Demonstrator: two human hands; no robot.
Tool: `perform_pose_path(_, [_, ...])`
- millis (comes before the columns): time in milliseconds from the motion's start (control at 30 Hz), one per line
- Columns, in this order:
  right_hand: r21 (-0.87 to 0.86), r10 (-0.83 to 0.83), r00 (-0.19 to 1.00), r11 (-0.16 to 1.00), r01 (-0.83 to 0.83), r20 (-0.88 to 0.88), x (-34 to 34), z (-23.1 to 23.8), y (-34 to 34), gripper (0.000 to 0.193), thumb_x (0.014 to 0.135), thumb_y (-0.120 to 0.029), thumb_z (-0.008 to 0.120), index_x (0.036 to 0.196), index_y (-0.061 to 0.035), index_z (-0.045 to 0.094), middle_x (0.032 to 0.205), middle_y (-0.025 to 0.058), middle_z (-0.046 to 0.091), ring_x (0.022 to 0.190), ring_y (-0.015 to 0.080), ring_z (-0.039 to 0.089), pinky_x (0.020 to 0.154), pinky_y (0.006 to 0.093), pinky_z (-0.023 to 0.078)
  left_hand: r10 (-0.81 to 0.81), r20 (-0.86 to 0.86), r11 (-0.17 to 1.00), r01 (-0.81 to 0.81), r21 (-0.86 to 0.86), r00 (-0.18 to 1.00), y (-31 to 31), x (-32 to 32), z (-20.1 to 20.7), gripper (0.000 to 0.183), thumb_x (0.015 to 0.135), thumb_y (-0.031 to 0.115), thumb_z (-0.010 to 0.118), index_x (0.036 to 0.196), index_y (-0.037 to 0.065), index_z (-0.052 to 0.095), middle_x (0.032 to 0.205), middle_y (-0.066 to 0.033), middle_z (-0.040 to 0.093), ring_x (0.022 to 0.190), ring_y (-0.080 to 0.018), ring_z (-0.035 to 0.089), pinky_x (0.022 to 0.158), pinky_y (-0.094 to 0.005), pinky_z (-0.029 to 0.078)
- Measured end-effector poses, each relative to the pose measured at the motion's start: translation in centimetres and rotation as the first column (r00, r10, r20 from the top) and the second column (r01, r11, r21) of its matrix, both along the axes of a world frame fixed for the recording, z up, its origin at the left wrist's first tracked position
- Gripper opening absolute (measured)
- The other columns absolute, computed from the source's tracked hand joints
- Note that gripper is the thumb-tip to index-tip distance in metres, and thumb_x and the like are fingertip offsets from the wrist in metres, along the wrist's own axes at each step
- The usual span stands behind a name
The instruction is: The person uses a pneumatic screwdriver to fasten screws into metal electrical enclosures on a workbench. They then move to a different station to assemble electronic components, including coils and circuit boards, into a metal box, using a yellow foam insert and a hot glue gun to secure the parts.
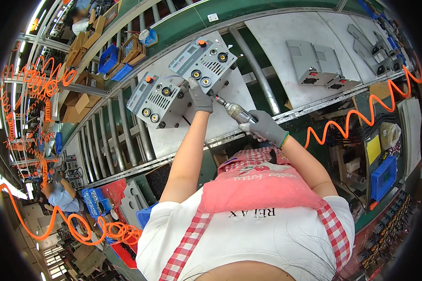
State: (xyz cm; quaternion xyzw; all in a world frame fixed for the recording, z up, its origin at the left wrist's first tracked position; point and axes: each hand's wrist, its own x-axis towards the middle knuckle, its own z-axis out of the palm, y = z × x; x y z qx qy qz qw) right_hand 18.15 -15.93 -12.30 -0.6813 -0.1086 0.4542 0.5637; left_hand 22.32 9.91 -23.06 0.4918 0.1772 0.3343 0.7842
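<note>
Two grey welding machines lie side by side on a pale board, their front panels with knobs and sockets facing up. My left hand, in a grey glove, rests against the lower edge of the right welding machine, fingers stretched toward it, beside the left welding machine. My right hand, also gloved, is wrapped round a power screwdriver. Its tip points at that same lower edge, close to my left hand; whether it touches a screw is too small to tell.
Metal rollers run on both sides of the board. Grey metal housings lie on the white surface at right. An orange coiled hose hangs there. Blue bins and cardboard boxes stand at upper left. Another person is at far left.
</note>
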Motion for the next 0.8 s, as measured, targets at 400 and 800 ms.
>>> perform_pose_path(400, [-0.045, -0.01, 0.997, 0.999, 0.014, 0.072, -0.7, 1.1, -1.9, 0.041, 0.076, -0.031, 0.075, 0.101, -0.0052, 0.055, 0.067, -0.0007, 0.053, 0.05, 0.0053, 0.049, 0.041, 0.0201, 0.039, -0.014, -0.003, 0.998, 0.014, -0.057, 1.0, -2.4, -0.8, 5.1, 0.051, 0.097, 0.044, 0.044, 0.121, 0.001, 0.053, 0.113, -0.0078, 0.059, 0.097, -0.0167, 0.06, 0.083, -0.032, 0.05])
perform_pose_path(800, [-0.018, -0.006, 0.999, 1.0, 0.007, 0.041, -0.9, 0.6, -0.5, 0.043, 0.076, -0.033, 0.075, 0.101, -0.0046, 0.055, 0.067, -0.0009, 0.054, 0.05, 0.005, 0.05, 0.041, 0.0199, 0.04, 0.015, 0.044, 0.994, -0.01, -0.106, 0.999, -1.1, -0.3, 2.8, 0.048, 0.097, 0.042, 0.046, 0.122, 0.001, 0.051, 0.113, -0.0082, 0.059, 0.098, -0.0173, 0.059, 0.084, -0.033, 0.051])
